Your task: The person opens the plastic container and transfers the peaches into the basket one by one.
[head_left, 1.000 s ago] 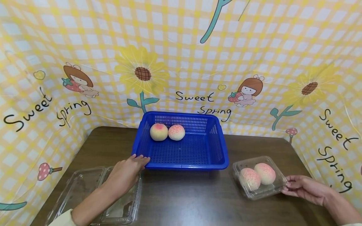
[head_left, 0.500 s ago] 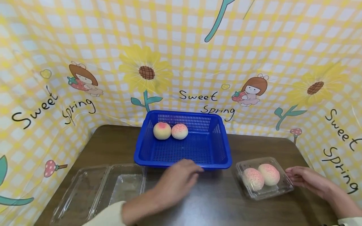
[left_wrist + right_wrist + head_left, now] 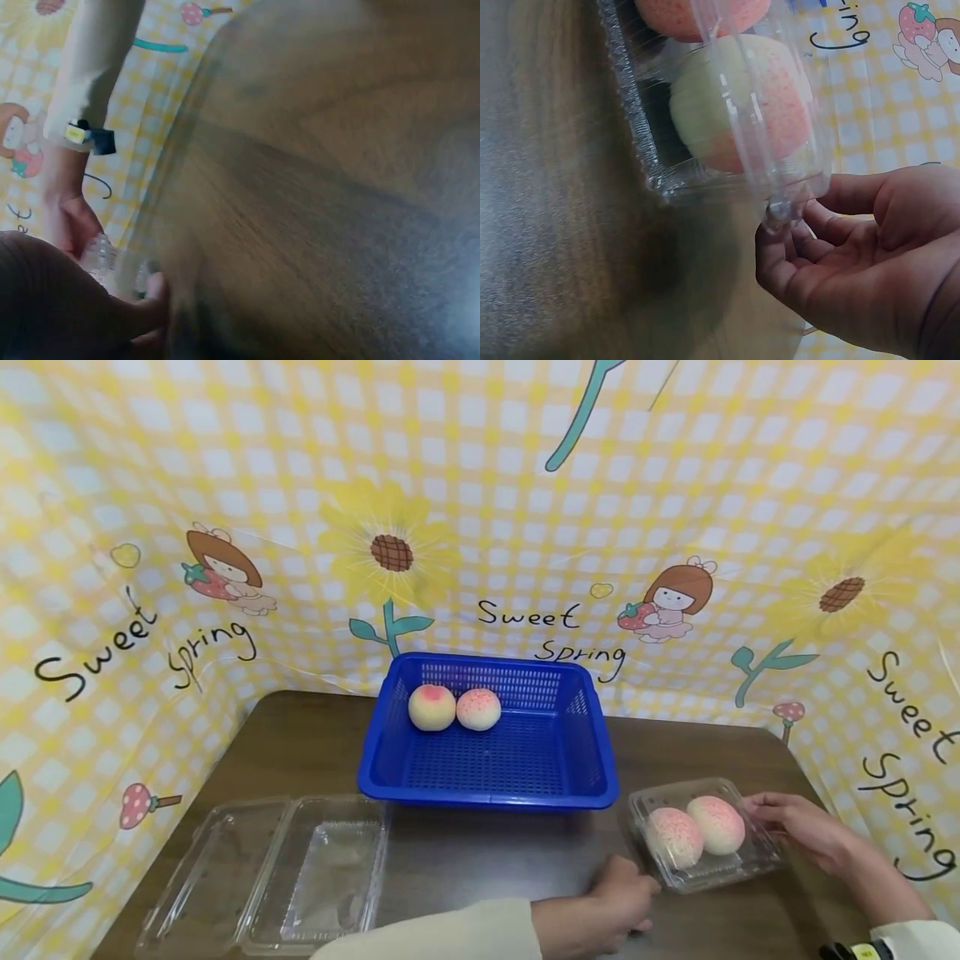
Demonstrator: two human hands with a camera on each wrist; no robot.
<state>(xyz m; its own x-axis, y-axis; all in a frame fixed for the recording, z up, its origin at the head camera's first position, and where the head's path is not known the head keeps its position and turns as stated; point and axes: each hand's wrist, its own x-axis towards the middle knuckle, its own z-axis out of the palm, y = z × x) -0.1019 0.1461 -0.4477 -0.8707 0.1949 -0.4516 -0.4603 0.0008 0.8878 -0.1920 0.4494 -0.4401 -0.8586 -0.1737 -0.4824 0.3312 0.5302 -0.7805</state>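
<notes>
In the head view, a dark brown wooden worktop (image 3: 495,860) is backed by a yellow-and-white checked cloth (image 3: 480,510). A blue rectangular plastic basket (image 3: 487,798) is set near the back edge; an unfolded clear plastic clamshell (image 3: 330,881) is laid toward the left front corner. The front edge is crossed by a cream sleeve (image 3: 442,935). Two round pink-and-cream peaches (image 3: 432,710) are held in the basket, two matching peaches (image 3: 675,839) in a lidded clear plastic box (image 3: 723,878) near the right edge, flanked by the left hand (image 3: 621,900) and right hand (image 3: 806,828). In the left wrist view, the left fingers' grip cannot be told. In the right wrist view, the box's edge is pinched between thumb and fingers
</notes>
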